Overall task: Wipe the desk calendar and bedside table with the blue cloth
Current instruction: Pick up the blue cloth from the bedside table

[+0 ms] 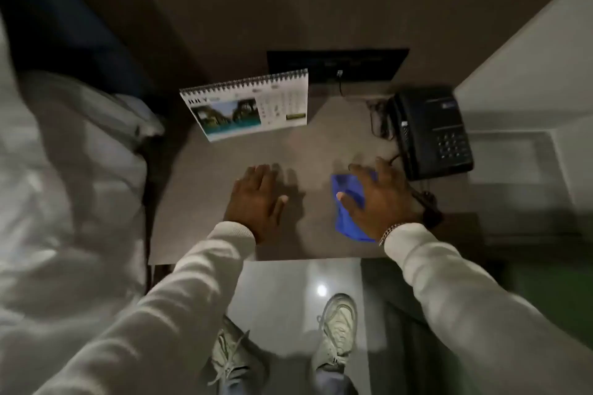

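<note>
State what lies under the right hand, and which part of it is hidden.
Under the right hand lies the blue cloth, pressed flat on the table. Its left side and near corner show; the part beneath the palm is covered.

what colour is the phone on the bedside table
Black, with dark keys; the head view shows the phone.

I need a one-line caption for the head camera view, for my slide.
Right hand presses blue cloth on bedside table; left hand flat beside it.
</note>
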The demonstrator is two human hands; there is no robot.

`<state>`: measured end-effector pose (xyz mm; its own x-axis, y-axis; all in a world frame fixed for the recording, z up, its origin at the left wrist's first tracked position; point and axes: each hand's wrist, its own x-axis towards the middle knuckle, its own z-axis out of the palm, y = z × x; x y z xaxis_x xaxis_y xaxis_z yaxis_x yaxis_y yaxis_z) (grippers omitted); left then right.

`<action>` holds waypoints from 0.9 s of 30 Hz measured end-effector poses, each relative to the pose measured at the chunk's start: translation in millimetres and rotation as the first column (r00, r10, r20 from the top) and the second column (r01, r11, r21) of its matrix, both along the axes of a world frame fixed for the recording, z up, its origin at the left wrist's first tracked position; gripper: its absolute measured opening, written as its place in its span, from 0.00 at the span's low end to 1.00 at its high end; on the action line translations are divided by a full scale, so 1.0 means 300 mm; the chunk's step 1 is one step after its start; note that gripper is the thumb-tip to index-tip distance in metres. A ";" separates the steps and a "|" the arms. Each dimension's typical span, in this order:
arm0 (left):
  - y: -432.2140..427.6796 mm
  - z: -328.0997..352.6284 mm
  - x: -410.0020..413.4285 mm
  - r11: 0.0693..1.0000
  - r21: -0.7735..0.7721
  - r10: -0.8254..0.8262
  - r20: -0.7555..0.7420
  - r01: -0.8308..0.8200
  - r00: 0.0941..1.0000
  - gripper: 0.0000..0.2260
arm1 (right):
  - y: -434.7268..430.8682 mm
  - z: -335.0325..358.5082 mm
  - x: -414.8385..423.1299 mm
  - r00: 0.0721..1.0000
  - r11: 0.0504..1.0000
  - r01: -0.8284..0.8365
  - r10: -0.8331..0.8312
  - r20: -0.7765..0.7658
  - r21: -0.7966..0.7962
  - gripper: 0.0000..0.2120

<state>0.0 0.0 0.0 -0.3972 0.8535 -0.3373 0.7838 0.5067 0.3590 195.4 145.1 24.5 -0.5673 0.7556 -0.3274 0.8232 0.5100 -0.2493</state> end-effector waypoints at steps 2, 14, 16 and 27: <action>-0.009 -0.103 0.013 0.999 0.032 -0.016 -0.049 0.018 0.999 0.29 | -0.042 -0.097 -0.015 0.999 0.996 0.024 -0.026 0.030 0.086 0.30; -0.071 -0.290 0.033 0.989 0.123 -0.061 -0.166 0.082 0.984 0.27 | -0.119 -0.307 -0.032 0.976 0.925 0.207 -0.172 -0.137 0.318 0.23; -0.072 -0.216 -0.016 0.986 0.117 -0.101 -0.154 0.120 0.983 0.28 | -0.094 -0.276 -0.043 0.956 0.930 0.270 -0.228 -0.182 0.251 0.23; 0.068 0.130 -0.398 0.842 0.368 -0.267 -0.352 0.395 0.897 0.26 | -0.213 -0.171 -0.295 0.719 0.910 0.408 -0.267 -0.642 0.079 0.28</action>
